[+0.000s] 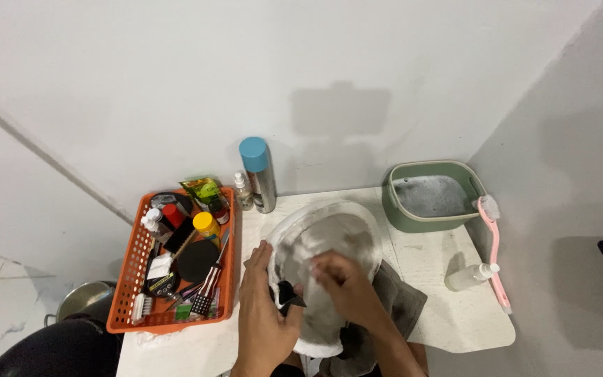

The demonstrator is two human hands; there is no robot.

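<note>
A round white basin (329, 213) with grey murky water sits in the middle of a small white table (441, 321). My left hand (263, 314) grips the basin's near left rim area and holds a small dark object (289, 293), too small to identify. My right hand (343, 283) is over the basin's near side, fingers curled and blurred, touching something in the water next to the dark object. A grey cloth (403, 300) lies under the basin's right side.
An orange basket (123, 279) of brushes, small bottles and tins stands at the left. A blue-capped spray can (259, 174) and small bottle (243, 190) stand behind. A green tub (430, 195), pink brush (495, 251) and white spray bottle (470, 276) are at right. A metal pot (85, 300) sits on the floor.
</note>
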